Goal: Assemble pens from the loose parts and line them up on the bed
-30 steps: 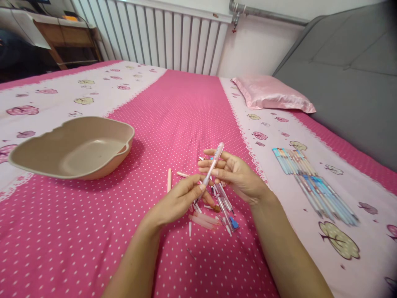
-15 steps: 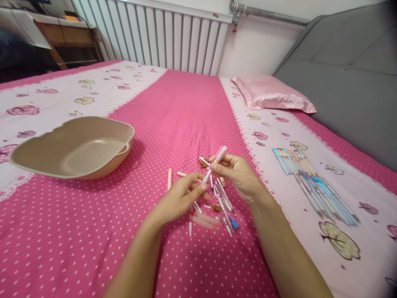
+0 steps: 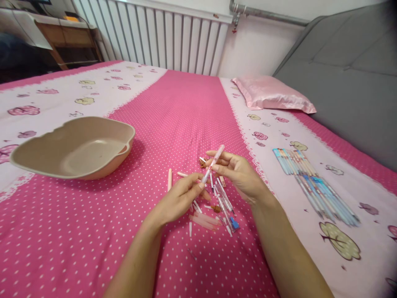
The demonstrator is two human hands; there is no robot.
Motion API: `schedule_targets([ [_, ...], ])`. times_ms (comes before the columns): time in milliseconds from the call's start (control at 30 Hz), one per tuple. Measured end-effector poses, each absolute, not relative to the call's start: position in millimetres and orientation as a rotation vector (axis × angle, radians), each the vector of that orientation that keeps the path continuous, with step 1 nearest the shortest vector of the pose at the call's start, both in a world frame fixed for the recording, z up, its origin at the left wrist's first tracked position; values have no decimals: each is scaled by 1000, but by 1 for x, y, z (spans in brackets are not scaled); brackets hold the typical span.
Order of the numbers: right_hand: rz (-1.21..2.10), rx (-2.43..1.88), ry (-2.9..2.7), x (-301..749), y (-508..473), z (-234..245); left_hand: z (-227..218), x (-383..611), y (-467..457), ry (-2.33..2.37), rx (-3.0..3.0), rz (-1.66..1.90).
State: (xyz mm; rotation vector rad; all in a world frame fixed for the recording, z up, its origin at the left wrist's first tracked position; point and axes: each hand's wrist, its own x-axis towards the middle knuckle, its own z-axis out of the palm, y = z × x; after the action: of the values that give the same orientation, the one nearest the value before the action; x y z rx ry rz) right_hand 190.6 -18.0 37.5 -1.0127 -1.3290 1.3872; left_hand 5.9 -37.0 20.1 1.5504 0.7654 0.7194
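A slim pink and clear pen [image 3: 218, 154] is held slantwise between both hands, above the middle of the bed. My left hand [image 3: 182, 194] pinches its lower end between thumb and fingers. My right hand [image 3: 237, 171] grips the upper part with thumb and forefinger. Below them lie loose pen parts: clear tubes [image 3: 223, 198], pale pink barrels [image 3: 204, 221], a pink stick-like part [image 3: 169, 179], small brown pieces [image 3: 216, 209] and a blue piece [image 3: 234, 223]. My left hand hides some of these parts.
Two rows of assembled-looking pens [image 3: 325, 198] in blue and beige lie on the bedspread at right. A beige basin [image 3: 40, 159] stands at left. A pink pillow [image 3: 273, 93] rests by the grey headboard [image 3: 347, 74]; a white radiator [image 3: 161, 37] lines the back wall.
The pen has turned slightly about its length, and my right fingers have shifted a little on it. My left hand stays at the lower end. The loose parts have not moved.
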Motion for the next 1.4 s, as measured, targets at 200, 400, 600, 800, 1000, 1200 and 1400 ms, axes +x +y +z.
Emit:
schedule_targets([
  [200,1408,-1014,-1362,191,-20,39,21,6,-38,757,1511,724],
  [400,1429,-1004,-1400,193,-19,40,22,8,-38,718,1450,712],
  [600,1448,-1014,-1359,193,-19,41,20,7,-38,761,1516,703],
  [800,1379,-1078,-1312,187,-18,37,17,7,-37,920,1595,698],
  [1000,1389,-1097,-1308,187,-16,35,18,7,-36,960,1645,676],
  [1200,1430,-1049,-1287,190,-18,37,19,7,-37,883,1641,687],
  [1400,1491,-1048,-1301,193,-19,40,19,5,-38,775,1596,706],
])
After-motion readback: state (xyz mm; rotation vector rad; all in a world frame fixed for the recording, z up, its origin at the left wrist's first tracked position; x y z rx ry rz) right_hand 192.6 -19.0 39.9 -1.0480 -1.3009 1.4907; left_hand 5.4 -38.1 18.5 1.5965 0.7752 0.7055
